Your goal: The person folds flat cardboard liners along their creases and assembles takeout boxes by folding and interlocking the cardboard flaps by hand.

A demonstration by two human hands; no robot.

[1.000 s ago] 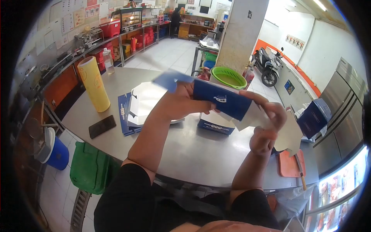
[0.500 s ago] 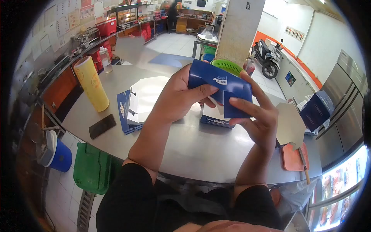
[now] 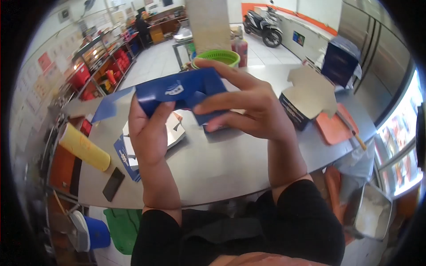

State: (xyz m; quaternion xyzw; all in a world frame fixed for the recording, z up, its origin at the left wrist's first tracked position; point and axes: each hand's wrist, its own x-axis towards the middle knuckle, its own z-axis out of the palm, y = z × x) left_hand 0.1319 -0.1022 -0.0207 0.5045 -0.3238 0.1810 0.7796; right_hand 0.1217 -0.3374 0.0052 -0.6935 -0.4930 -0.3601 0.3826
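Note:
A dark blue cardboard box (image 3: 177, 86) with a white logo is held up over the steel table (image 3: 213, 177), partly folded. My left hand (image 3: 151, 128) grips its left end, thumb pressed on the front below the logo. At the right end my right hand (image 3: 248, 102) has its fingers on a folded flap and its index finger along the top edge. Behind and below my left hand lies a stack of flat blue-and-white box blanks (image 3: 175, 133), partly covered by the hand. Another blue box behind my right fingers is mostly hidden.
To the left are a yellow roll (image 3: 84, 147) and a black phone (image 3: 114, 184). An open box (image 3: 306, 95), an orange cutting board (image 3: 337, 126) and a knife (image 3: 350, 128) lie right. A green basket (image 3: 219, 56) stands at the back. Far off is a person (image 3: 143, 31).
My view has turned to the right and tilted. Both hands still hold the blue box, which now appears further left and more level, its right flap bent under my right fingers.

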